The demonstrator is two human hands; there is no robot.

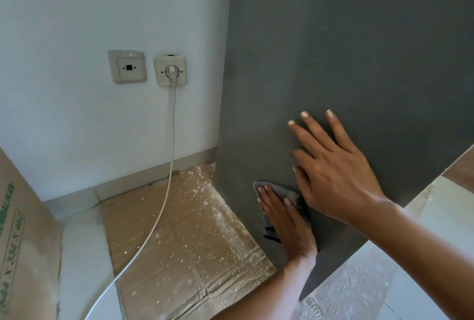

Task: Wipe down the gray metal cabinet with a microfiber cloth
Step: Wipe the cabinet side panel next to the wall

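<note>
the gray metal cabinet (346, 50) stands on the right, its side panel meeting the white wall (77, 11) in a corner. low on that panel, the left hand (284, 219) presses a gray microfiber cloth (279, 191) flat against the metal, fingers straight over it. the right hand (333, 168) rests just above, palm on the panel, fingers spread and holding nothing. on the wall, a white plug (170, 71) sits in a socket (170, 70) beside a data outlet (127, 66), and its cable (164, 191) trails down over paint-speckled cardboard (184, 242) on the floor.
</note>
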